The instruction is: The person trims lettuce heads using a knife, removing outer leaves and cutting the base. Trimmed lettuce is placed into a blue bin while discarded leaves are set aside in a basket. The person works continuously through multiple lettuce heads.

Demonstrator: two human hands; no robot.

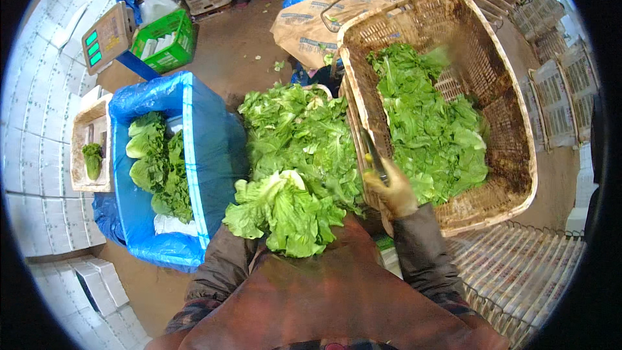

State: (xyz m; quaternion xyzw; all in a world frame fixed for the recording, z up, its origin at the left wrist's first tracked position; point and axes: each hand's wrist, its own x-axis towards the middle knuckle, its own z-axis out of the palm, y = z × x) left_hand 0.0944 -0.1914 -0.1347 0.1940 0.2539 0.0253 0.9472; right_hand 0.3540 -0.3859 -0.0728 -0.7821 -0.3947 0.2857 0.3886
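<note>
A leafy head of lettuce (286, 214) is held up in front of my apron, at the end of my left sleeve; its leaves hide my left hand. My right hand (396, 192), in a pale glove with yellow on the fingertips, grips a knife (373, 150) with a dark blade beside the large basket. Behind the held head lies a heap of loose lettuce leaves (301, 131). The big dirty plastic basket (510, 204) on the right holds more lettuce (432, 131). To the left, a crate lined with blue plastic (189, 155) contains several lettuce heads (148, 150).
A foam box (77, 155) with one lettuce head stands at the far left. Beyond the blue-lined crate are a digital scale (104, 41) and a green crate (167, 56). A brown sack (311, 29) lies ahead. Stacked baskets (520, 267) stand at the right.
</note>
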